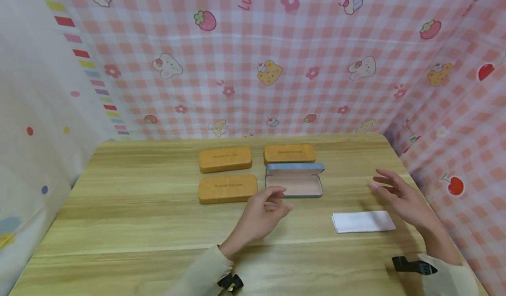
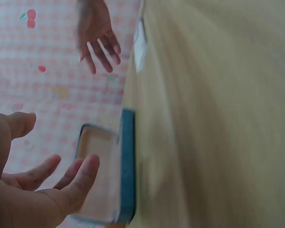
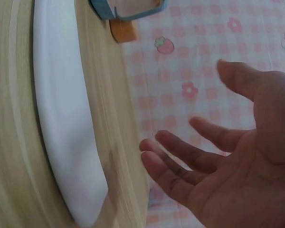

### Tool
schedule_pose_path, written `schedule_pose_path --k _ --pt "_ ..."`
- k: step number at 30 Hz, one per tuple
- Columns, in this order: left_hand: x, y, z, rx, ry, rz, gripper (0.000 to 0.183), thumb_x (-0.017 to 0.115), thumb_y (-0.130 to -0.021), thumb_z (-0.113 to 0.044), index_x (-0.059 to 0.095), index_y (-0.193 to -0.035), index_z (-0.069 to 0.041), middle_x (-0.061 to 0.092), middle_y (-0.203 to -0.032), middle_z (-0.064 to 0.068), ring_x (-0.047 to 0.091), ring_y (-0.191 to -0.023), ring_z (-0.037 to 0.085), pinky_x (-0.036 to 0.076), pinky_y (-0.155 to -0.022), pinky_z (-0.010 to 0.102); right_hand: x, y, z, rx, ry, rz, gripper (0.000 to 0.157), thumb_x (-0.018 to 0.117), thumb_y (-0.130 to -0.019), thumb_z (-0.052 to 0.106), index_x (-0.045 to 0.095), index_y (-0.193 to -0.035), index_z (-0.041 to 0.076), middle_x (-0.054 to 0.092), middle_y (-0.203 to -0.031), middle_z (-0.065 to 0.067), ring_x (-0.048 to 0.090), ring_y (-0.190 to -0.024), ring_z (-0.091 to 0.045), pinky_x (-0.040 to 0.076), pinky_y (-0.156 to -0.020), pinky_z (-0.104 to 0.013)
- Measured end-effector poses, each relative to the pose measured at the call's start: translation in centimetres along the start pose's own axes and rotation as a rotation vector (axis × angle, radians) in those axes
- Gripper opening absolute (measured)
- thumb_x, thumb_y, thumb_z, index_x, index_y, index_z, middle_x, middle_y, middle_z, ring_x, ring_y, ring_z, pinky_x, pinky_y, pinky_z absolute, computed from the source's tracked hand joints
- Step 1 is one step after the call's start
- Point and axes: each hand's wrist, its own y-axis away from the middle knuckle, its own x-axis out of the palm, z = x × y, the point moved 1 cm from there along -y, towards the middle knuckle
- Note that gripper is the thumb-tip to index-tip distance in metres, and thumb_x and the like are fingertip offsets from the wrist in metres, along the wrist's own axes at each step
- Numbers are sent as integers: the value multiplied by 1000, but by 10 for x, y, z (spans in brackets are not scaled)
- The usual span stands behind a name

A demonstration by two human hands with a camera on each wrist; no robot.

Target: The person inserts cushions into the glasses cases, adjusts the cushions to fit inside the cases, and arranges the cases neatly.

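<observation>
A blue glasses case (image 1: 294,191) stands on the table with its lid up, showing a pale, bare lining. My left hand (image 1: 264,214) hovers in front of it, fingers loosely bent and holding nothing; in the head view it overlaps the case's near left corner. To the right lies a folded white cloth (image 1: 363,222), flat on the wood. Above and behind that cloth is my right hand (image 1: 403,199), its fingers spread and relaxed with nothing in them. The right wrist view shows the cloth (image 3: 66,109) beside the right hand (image 3: 228,156), apart from it.
Three closed orange-yellow cases with printed lids sit nearby: one at back left (image 1: 225,160), one at front left (image 1: 227,189), one (image 1: 290,153) right behind the blue lid. A pink checked curtain (image 1: 253,45) hangs along the table's back and right edges.
</observation>
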Motion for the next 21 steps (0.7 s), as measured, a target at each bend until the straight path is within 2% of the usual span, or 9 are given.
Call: schedule_pose_path --k 4,7,9,11,15,18,21 --pt "19 -6 7 -76 -4 19 45 73 -96 -32 64 -132 -6 68 -122 17 71 -105 20 59 -91 28 -2 5 -11 32 24 11 70 54 -106 41 29 -160 4 48 -150 -31 56 -128 -42 49 -78 -9" --pt "32 -11 11 -109 -13 20 46 74 -95 -32 66 -130 -4 72 -115 13 72 -98 16 59 -85 27 -5 8 -21 59 40 40 69 54 -106 41 32 -157 -1 51 -146 -31 65 -114 -16 53 -77 -16" --pt "40 -14 11 -124 -23 24 46 74 -95 -32 66 -129 -3 74 -110 10 72 -95 14 59 -81 25 -7 11 -27 78 44 63 69 53 -107 41 32 -156 -3 52 -145 -31 61 -104 2 55 -77 -19" --pt "46 -18 11 -143 -33 24 46 74 -94 -32 67 -129 -2 75 -107 9 72 -93 13 59 -79 25 -8 13 -33 96 49 75 69 52 -107 40 33 -155 -5 53 -145 -31 55 -97 14 55 -76 -20" --pt "57 -23 9 -200 -41 19 44 76 -93 -32 69 -124 -1 76 -99 5 71 -86 9 58 -76 24 -9 18 -40 118 52 80 66 54 -107 38 37 -151 -9 58 -142 -27 54 -93 17 55 -74 -21" --pt "67 -27 8 -252 3 26 41 77 -92 -29 70 -120 0 76 -89 2 71 -76 11 55 -70 22 -8 21 -44 130 43 75 63 58 -106 35 43 -148 -10 69 -128 -5 57 -91 13 55 -72 -22" --pt "77 -28 8 -303 82 39 39 78 -92 -24 69 -119 2 73 -79 1 71 -64 15 54 -62 21 -7 22 -45 155 45 66 61 61 -104 36 49 -144 -8 69 -116 13 59 -88 9 55 -69 -24"
